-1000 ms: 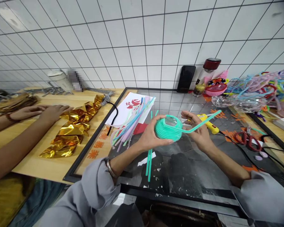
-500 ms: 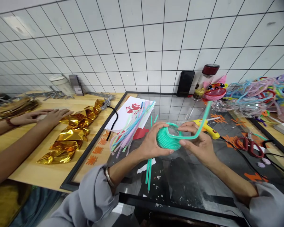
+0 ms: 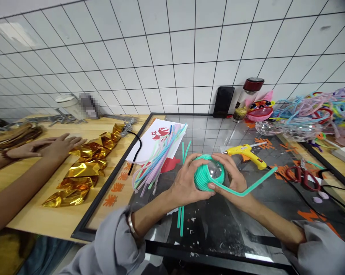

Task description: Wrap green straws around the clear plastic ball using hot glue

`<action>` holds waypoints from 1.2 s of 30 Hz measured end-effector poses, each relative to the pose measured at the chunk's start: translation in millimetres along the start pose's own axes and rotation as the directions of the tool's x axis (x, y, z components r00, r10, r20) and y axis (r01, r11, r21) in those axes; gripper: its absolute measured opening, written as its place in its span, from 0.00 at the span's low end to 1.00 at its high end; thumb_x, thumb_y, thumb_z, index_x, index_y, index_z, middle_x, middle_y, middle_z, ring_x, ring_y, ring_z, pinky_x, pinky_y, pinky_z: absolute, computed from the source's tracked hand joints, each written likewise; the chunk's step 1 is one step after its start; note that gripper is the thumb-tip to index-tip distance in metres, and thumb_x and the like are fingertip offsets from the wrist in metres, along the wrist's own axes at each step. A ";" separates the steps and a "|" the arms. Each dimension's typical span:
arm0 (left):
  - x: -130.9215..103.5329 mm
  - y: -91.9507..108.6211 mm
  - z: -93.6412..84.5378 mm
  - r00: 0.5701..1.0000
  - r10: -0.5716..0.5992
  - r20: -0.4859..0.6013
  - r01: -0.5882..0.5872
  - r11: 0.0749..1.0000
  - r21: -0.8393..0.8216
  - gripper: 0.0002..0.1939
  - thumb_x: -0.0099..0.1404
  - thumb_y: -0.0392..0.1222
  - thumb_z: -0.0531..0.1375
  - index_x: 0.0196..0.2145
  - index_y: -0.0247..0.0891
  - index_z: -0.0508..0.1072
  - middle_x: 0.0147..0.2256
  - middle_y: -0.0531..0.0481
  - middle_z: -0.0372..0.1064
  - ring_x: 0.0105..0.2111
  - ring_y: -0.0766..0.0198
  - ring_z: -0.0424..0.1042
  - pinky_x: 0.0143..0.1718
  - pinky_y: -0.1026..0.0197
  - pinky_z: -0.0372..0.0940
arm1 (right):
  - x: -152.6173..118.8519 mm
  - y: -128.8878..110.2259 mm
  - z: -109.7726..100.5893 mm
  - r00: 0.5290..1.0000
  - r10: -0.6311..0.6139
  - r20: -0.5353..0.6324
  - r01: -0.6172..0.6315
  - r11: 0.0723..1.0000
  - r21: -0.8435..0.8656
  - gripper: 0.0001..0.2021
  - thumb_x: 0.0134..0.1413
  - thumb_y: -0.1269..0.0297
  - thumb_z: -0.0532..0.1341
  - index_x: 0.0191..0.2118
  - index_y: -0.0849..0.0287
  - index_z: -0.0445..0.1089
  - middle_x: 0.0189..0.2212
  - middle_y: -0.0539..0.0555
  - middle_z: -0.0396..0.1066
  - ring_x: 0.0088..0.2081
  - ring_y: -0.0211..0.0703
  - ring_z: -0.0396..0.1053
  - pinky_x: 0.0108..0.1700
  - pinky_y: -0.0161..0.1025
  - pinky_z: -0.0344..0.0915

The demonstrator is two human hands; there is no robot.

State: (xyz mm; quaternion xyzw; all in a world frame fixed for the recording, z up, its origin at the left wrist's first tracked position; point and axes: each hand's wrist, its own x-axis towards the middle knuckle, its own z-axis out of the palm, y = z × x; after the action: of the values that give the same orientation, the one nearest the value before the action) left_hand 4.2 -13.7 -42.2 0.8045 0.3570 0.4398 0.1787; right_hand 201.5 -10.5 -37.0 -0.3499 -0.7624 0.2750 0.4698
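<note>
A clear ball wrapped in rows of green pipe cleaner (image 3: 202,176) is held above the dark table, its bare clear part facing up and right. My left hand (image 3: 186,181) wraps round its left side. My right hand (image 3: 232,175) grips the right side, fingers over the top and thumb at the lower front on the green strand. The strand's loose end (image 3: 258,182) sticks out to the right with a bend in it. Green pipe cleaners (image 3: 181,221) lie on the table below my left hand.
Right of my hands are a yellow glue gun (image 3: 251,156), red-handled scissors (image 3: 303,176) and a pipe cleaner pile (image 3: 313,110). Behind stand a phone (image 3: 223,102) and a bottle (image 3: 247,100). Left are pastel pipe cleaners (image 3: 161,160), gold foil (image 3: 83,168) and another person's hands (image 3: 56,147).
The ball has turned so more of its clear part shows. My right hand has closed round its side, and the strand's loose end has swung down to the right.
</note>
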 end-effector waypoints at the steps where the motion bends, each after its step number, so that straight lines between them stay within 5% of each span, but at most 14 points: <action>1: -0.7 0.4 0.6 1.000 0.004 -0.008 -0.004 1.000 0.003 0.43 0.48 0.44 0.73 0.58 0.46 0.58 0.57 0.40 0.59 0.62 0.44 0.62 0.59 0.39 0.66 | 0.3 0.8 -0.3 1.000 0.003 0.007 -0.003 1.000 0.006 0.32 0.52 0.53 0.71 0.62 0.46 0.64 0.58 0.57 0.62 0.61 0.55 0.61 0.62 0.52 0.63; 6: -2.3 -0.2 2.7 1.000 0.006 -0.024 -0.006 1.000 0.017 0.55 0.45 0.46 0.75 0.65 0.49 0.50 0.58 0.41 0.60 0.62 0.44 0.61 0.60 0.37 0.65 | 1.4 2.0 -2.6 0.999 -0.007 0.032 0.005 0.999 0.046 0.30 0.52 0.55 0.71 0.60 0.48 0.65 0.56 0.57 0.62 0.60 0.54 0.63 0.61 0.51 0.65; 10: -0.7 1.7 -2.2 0.991 -0.112 0.077 0.110 0.993 0.032 0.62 0.41 0.52 0.76 0.67 0.49 0.48 0.61 0.39 0.56 0.63 0.41 0.59 0.62 0.35 0.63 | 3.4 2.0 -3.3 0.999 -0.012 0.041 0.011 0.999 0.045 0.30 0.50 0.55 0.72 0.58 0.49 0.66 0.55 0.58 0.64 0.58 0.54 0.65 0.60 0.50 0.66; 17: 1.7 -3.4 -15.5 0.984 -0.069 0.163 0.066 0.998 0.024 0.60 0.43 0.57 0.75 0.67 0.46 0.51 0.61 0.37 0.55 0.63 0.39 0.59 0.63 0.32 0.59 | 4.6 5.4 -6.3 0.996 -0.026 0.090 0.017 0.994 0.107 0.32 0.49 0.57 0.73 0.60 0.50 0.66 0.58 0.60 0.67 0.61 0.56 0.65 0.62 0.55 0.64; 25: 2.3 -4.8 -16.1 0.983 -0.126 0.137 0.132 0.991 -0.034 0.53 0.40 0.57 0.77 0.61 0.46 0.59 0.58 0.39 0.59 0.61 0.40 0.60 0.62 0.33 0.58 | 3.2 1.7 -6.9 0.972 0.170 0.161 -0.219 0.902 0.371 0.46 0.46 0.56 0.75 0.68 0.50 0.54 0.65 0.64 0.64 0.66 0.56 0.61 0.66 0.58 0.61; 36: 2.7 -0.4 -8.6 0.997 -0.071 0.044 0.075 0.991 -0.112 0.50 0.42 0.51 0.76 0.59 0.47 0.57 0.54 0.43 0.60 0.57 0.45 0.62 0.59 0.37 0.62 | 4.9 1.5 -6.7 0.969 0.175 0.175 -0.236 0.866 0.440 0.37 0.47 0.59 0.75 0.61 0.49 0.60 0.65 0.60 0.64 0.66 0.51 0.62 0.66 0.54 0.60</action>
State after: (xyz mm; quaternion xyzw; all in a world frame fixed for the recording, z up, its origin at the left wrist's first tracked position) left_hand -2.2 -11.6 -36.2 0.7880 0.3571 0.4364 0.2471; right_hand 206.4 -5.1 -32.8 -0.2900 -0.6633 0.5172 0.4565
